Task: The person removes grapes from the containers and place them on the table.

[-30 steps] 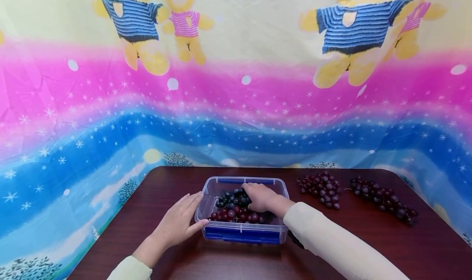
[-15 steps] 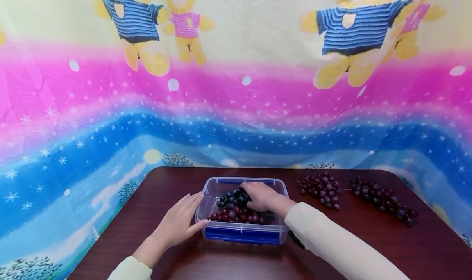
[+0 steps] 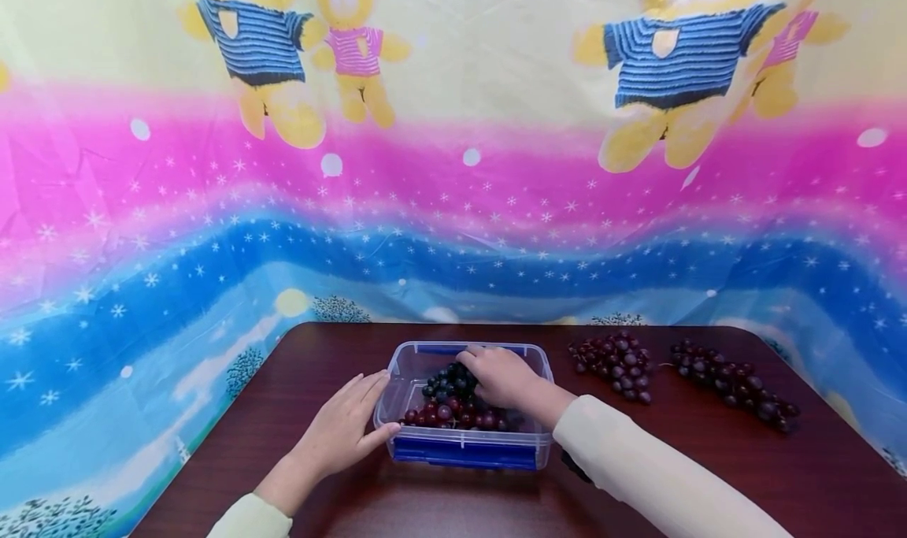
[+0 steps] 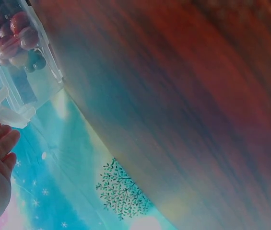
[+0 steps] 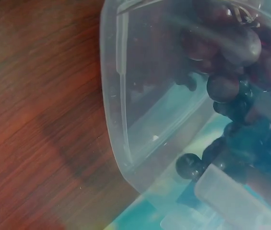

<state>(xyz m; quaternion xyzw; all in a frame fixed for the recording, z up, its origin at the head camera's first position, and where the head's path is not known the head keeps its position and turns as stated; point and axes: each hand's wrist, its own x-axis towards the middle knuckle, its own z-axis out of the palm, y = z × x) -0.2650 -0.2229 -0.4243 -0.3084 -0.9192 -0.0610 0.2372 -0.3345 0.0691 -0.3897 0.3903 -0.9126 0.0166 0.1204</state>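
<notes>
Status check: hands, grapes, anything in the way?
Left hand touching tub, fingers straight. Right hand on dark grapes inside, grip unclear. Red grapes in tub too; two bunches on table, right. No lid in the way.

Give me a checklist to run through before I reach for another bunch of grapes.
1. Plastic container open on top: ok, no lid on it.
2. Container attended: ok, the left hand is at its left side with the fingers extended.
3. Red grapes within the walls: ok.
4. Right hand free for another bunch: not ok, it is inside the container at the dark grapes.
5. Right hand's grip released: cannot tell, its fingertips are hidden.
6. Remaining grapes packed: not ok, the inner bunch and outer bunch lie on the table.
</notes>
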